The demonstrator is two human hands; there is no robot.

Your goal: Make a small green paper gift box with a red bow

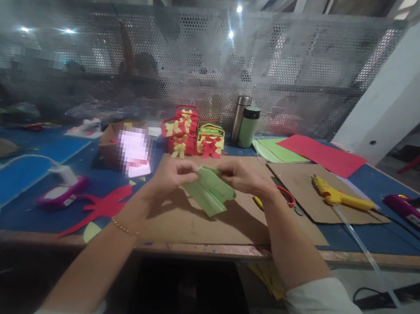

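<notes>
A folded piece of light green paper [209, 192] is held up between both hands, above a brown cardboard sheet [181, 228] on the workbench. My left hand [171, 177] pinches its left edge between thumb and fingers. On the far right edge, my right hand [243, 176] grips the same paper with curled fingers. Creases divide the paper into panels, and its lower end angles towards me. Just right of my right hand lie a pair of scissors or pliers with red handles [286, 196], partly hidden by my wrist, and a yellow-handled tool [258, 202].
A yellow glue gun [339, 195] rests on cardboard at right, with its cable running off the edge. Small red baskets [184, 133] with bows, a green tumbler [248, 128] and red paper [322, 154] stand or lie behind. At left are a lit phone [133, 151] and purple power strip [63, 193].
</notes>
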